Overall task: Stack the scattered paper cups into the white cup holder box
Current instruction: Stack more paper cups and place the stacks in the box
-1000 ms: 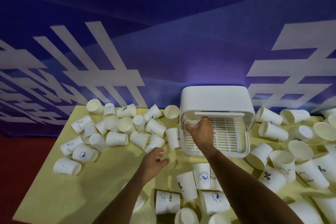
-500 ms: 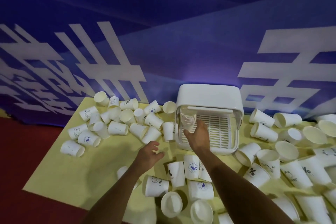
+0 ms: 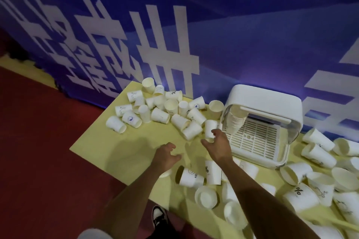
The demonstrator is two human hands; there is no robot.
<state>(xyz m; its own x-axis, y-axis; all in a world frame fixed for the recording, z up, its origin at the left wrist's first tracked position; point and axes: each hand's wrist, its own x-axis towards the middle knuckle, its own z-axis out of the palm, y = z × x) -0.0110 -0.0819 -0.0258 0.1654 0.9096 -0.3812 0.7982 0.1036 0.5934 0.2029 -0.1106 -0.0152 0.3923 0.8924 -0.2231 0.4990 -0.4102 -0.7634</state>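
Note:
The white cup holder box [image 3: 266,101] stands at the back of the yellow table [image 3: 120,141], its clear front open over a slatted tray. A stack of nested paper cups [image 3: 236,120] leans in its left corner. My right hand [image 3: 218,145] hovers just left of the box, fingers loosely spread and empty, close to an upright paper cup [image 3: 210,129]. My left hand [image 3: 167,156] hangs open over the table a little lower left, holding nothing. White paper cups lie scattered in a left pile [image 3: 161,108], a near group [image 3: 206,184] and a right pile [image 3: 320,176].
A blue banner with white characters [image 3: 155,44] backs the table. Red floor [image 3: 38,151] lies to the left, and the table's left edge runs diagonally there. A black and white shoe [image 3: 159,217] shows below the table's near edge.
My right hand has come out of the box, leaving the cup stack inside, and moved left toward the upright cup. The view has swung to the left.

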